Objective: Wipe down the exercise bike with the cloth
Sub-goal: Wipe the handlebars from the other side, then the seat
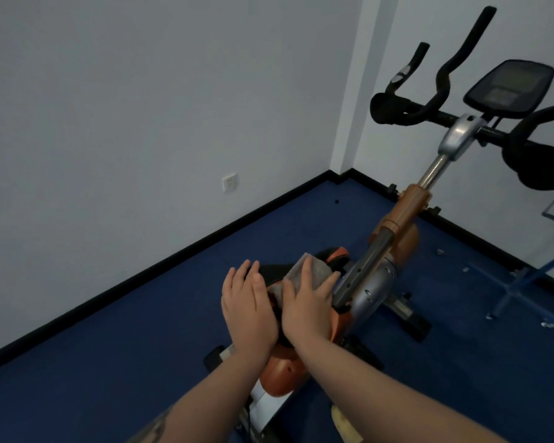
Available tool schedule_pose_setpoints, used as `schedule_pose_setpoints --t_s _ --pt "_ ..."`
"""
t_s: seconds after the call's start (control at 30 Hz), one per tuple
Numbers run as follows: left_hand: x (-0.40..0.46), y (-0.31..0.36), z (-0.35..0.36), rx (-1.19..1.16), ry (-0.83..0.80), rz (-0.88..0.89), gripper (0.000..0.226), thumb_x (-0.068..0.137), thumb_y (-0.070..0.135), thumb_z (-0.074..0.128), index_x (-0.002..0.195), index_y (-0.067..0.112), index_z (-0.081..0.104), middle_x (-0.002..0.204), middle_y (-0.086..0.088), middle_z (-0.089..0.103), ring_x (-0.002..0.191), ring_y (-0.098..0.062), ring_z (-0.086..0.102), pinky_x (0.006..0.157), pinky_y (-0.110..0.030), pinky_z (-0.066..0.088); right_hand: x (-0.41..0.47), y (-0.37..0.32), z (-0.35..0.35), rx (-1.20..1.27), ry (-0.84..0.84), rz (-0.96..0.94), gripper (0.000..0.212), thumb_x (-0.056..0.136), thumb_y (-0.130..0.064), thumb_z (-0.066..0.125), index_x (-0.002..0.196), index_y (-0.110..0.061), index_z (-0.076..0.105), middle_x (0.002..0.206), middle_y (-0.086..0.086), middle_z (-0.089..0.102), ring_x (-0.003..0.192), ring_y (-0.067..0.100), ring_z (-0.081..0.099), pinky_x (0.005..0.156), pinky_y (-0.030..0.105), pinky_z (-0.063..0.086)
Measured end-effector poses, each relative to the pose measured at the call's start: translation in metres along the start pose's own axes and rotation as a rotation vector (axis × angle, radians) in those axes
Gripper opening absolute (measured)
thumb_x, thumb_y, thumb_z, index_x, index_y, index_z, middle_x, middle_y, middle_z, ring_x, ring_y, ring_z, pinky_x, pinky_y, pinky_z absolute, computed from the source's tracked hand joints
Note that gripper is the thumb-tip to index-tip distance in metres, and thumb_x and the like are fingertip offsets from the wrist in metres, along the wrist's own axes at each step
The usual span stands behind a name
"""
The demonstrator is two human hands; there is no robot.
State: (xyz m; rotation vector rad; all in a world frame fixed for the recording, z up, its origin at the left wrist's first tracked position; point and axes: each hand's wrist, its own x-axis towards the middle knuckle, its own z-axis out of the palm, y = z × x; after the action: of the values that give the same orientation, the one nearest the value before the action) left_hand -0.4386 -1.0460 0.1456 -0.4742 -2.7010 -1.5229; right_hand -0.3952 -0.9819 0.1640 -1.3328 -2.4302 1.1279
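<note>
Pressing a grey cloth (pixel 304 272) flat against the exercise bike (pixel 378 276) — right hand (pixel 307 302) on top, fingers straight.
Cloth lies on the black-and-orange saddle at centre frame, under the right palm; left hand (pixel 247 302) rests at its 9 o'clock, fingers extended and together, grasping nothing. Handlebars (pixel 442 75) and console (pixel 509 87) stand at 2 o'clock; wall socket (pixel 229 181) at 10 o'clock — blue floor (pixel 109 362) below.
</note>
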Motion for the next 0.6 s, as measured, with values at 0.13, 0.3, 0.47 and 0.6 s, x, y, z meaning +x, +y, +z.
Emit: schedule_pose_setpoints --t_s 0.13,0.3,0.47,0.6 --pt "-0.001 -0.003 0.0 0.047 0.005 0.043 0.061 0.095 0.043 0.016 0.139 0.018 0.051 0.149 0.005 0.041 0.144 -0.01 0.019 0.115 -0.022 0.006 -0.035 0.02 0.015 0.055 -0.029 -0.021 0.064 0.1 -0.052 0.026 0.149 -0.042 -0.014 0.159 0.004 -0.022 0.148 0.025 0.005 0.119 0.04 0.016" --pt "0.0 -0.003 0.0 0.019 0.009 0.03 0.06 0.095 0.044 0.017 0.139 0.019 0.051 0.149 0.005 0.041 0.144 -0.01 0.019 0.12 -0.033 0.013 -0.006 0.013 0.007 0.207 0.087 0.061 0.068 0.102 -0.045 0.029 0.152 -0.029 -0.014 0.162 0.009 -0.003 0.141 0.027 0.03 0.106 0.035 0.035" --pt "0.0 -0.005 0.001 0.023 0.012 0.043 0.058 0.096 0.043 0.021 0.138 0.018 0.052 0.149 0.005 0.042 0.144 -0.011 0.02 0.12 -0.035 0.014 0.028 -0.004 -0.008 0.253 0.069 0.338 0.072 0.103 -0.041 0.028 0.151 -0.021 -0.022 0.157 0.019 0.019 0.129 0.033 0.044 0.098 0.038 0.038" --pt "0.002 -0.005 0.001 0.031 0.003 0.05 0.059 0.095 0.042 0.021 0.138 0.017 0.052 0.149 0.004 0.042 0.144 -0.012 0.021 0.12 -0.036 0.014 -0.017 0.01 0.012 0.287 0.059 0.137 0.074 0.099 -0.05 0.032 0.151 -0.028 -0.016 0.16 0.011 0.013 0.136 0.027 0.037 0.107 0.038 0.037"
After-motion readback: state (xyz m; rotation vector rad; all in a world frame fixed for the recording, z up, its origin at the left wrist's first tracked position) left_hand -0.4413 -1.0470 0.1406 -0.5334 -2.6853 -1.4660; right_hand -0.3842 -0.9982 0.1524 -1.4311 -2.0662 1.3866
